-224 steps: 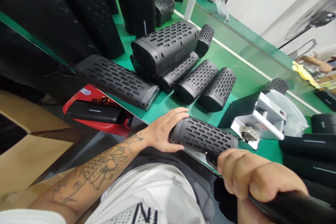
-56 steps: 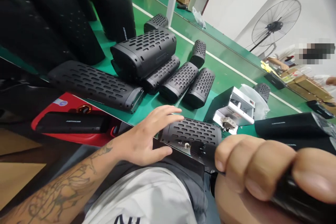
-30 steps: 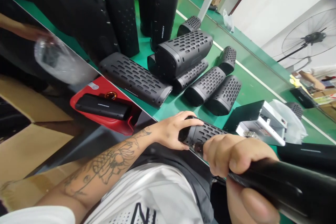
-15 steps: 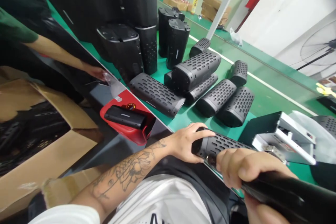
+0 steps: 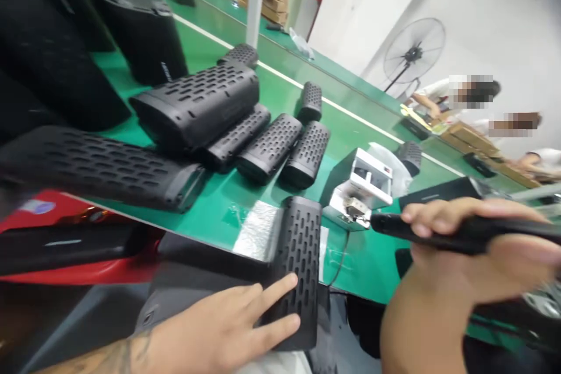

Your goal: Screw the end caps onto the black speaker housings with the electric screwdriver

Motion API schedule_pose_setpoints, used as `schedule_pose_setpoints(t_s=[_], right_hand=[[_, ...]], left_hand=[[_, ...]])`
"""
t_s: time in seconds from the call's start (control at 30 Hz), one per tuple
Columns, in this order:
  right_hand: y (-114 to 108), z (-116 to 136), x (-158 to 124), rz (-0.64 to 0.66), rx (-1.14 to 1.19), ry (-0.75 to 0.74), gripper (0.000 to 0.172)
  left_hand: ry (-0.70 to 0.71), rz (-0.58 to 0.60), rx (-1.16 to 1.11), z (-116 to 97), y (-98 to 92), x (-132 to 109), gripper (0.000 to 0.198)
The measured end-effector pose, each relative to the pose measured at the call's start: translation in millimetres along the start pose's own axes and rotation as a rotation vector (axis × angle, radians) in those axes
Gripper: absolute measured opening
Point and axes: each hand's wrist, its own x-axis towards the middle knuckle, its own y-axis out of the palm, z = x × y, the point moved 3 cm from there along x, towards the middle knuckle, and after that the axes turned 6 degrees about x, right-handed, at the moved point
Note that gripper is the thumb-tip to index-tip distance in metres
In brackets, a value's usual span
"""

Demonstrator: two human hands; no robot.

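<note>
My left hand (image 5: 228,318) lies over the near end of a black slotted housing (image 5: 302,239), two fingers stretched across its slotted face and its grip partly hidden. The housing sticks out over the table's near edge, with a silvery sheet (image 5: 258,231) beside it. In my right hand (image 5: 473,239) is a black electric screwdriver (image 5: 394,225), fingers wrapped around its body. Its front end points left and is right by the metal front of a white and dark screw feeder (image 5: 357,198); whether the tip touches cannot be made out.
Several slotted housings (image 5: 201,99) lie on the green table (image 5: 346,269), some stacked. Tall black units (image 5: 144,29) stand at left. A red tray (image 5: 100,272) sits below the table edge. Other people (image 5: 438,96) work at far right, near a fan (image 5: 412,54).
The view has swung right. My right hand has carried the screwdriver from the housing to the screw feeder. My left hand stays on the housing, which now points away from me.
</note>
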Motion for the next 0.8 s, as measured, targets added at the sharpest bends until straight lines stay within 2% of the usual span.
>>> schedule_pose_setpoints(t_s=[0.07,0.13,0.2,0.27,0.33,0.4,0.43,0.5,0.6,0.8], right_hand=[[5.1,-19.3,8.3,-0.049,-0.044,-0.072,0.033],[1.1,-40.5,12.8,-0.063,-0.085,-0.06,0.034],[-6.9,-57.5,14.1,-0.063,-0.105,-0.033,0.04],[-13.0,-68.7,12.9,-0.054,-0.111,-0.009,0.042],[-15.2,-75.3,10.6,-0.042,-0.115,0.016,0.043],[-14.8,-78.9,7.7,-0.033,-0.115,0.034,0.043],[-14.3,-79.8,6.1,-0.03,-0.114,0.04,0.043],[-13.5,-80.3,2.6,-0.025,-0.108,0.05,0.041],[-13.7,-76.4,-2.0,-0.024,-0.094,0.059,0.038],[-17.0,-67.0,1.2,-0.05,-0.066,0.001,0.04]], left_hand=[[0.08,0.039,0.074,0.0,-4.7,21.9,0.092],[0.148,-0.021,0.153,5.9,-15.3,48.1,0.075],[0.21,-0.081,0.179,19.7,-28.3,77.9,0.067],[0.285,0.001,0.125,37.5,-36.4,108.1,0.073],[0.337,0.18,0.061,52.3,-37.1,132.1,0.096],[0.309,0.281,0.087,59.6,-32.9,146.7,0.12],[0.248,0.292,0.136,60.8,-29.9,150.5,0.126],[0.066,0.281,0.257,60.3,-24.6,151.7,0.128],[-0.175,0.254,0.371,60.0,-24.9,143.4,0.112],[-0.241,0.231,0.197,76.4,-40.0,124.0,0.091]])
